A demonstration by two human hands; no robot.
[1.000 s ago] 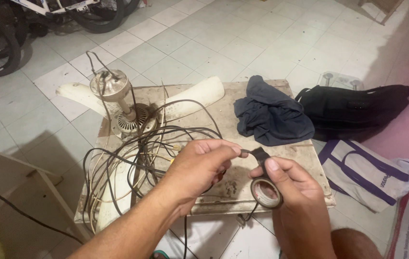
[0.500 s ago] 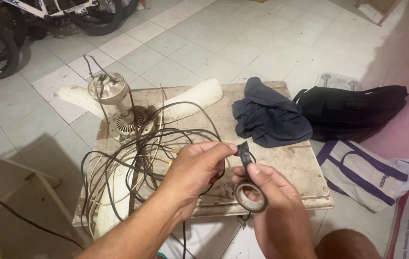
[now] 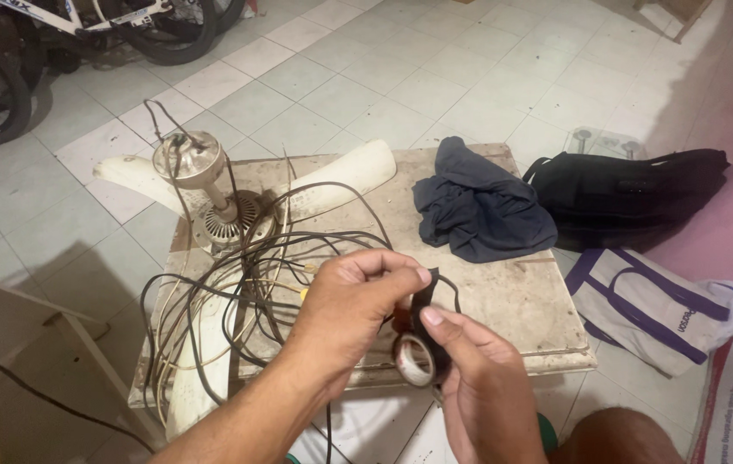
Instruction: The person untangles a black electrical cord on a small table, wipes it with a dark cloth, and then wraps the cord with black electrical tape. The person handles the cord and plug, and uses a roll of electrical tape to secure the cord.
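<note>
Left hand [image 3: 353, 305] pinches black tape end, right hand [image 3: 469, 365] grips tape roll [image 3: 415, 359]; white purple-striped bag [image 3: 654, 305] lies right

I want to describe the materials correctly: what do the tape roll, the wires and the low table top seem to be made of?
Tape roll in the right hand: black, slightly glossy film, probably vinyl, on a pale core.
Wires near the left hand: dark, smooth sheath, likely plastic or rubber.
Table top: pale, matte, stained slab, perhaps laminate or stone; unclear.

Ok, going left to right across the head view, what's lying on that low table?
Fan motor → cables → left hand → tape roll → dark cloth.
</note>
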